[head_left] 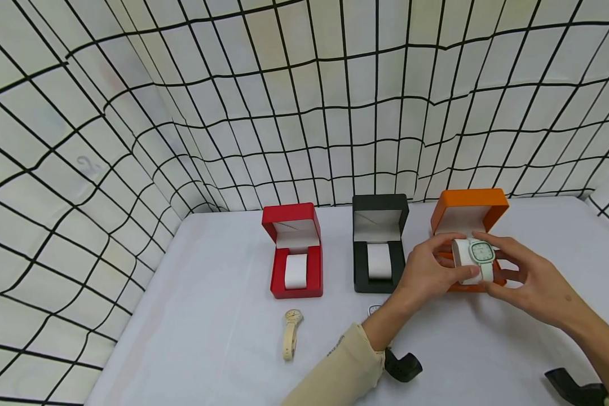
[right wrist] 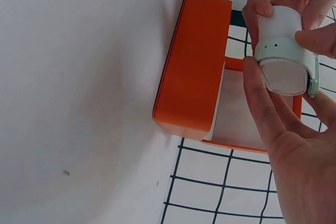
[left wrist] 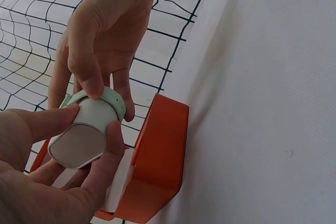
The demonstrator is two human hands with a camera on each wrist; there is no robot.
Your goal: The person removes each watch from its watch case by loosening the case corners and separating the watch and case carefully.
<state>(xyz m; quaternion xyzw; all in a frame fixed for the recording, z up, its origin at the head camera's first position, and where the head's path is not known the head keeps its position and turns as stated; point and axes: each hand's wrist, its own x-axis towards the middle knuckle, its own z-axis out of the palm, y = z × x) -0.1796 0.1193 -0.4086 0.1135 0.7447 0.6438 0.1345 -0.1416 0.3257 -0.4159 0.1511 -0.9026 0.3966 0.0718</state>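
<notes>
Both hands hold a white watch cushion (right wrist: 281,22) with a pale green watch (head_left: 482,252) strapped round it, over the orange watch box (head_left: 469,199). The left hand (head_left: 431,270) pinches the bare end of the cushion between thumb and fingers. At the other end the right hand (head_left: 525,276) grips the watch and its strap (right wrist: 283,49). In the head view the square dial faces up, nearer the right hand. The orange box stands with its lid raised, and the hands cover much of its base.
A red box (head_left: 279,282) and a black box (head_left: 360,268) stand open to the left, each with a white cushion. A cream watch (head_left: 291,332) lies before the red one. Another watch (head_left: 374,309) is partly hidden by the left arm. Black wire mesh (head_left: 314,107) lines the back.
</notes>
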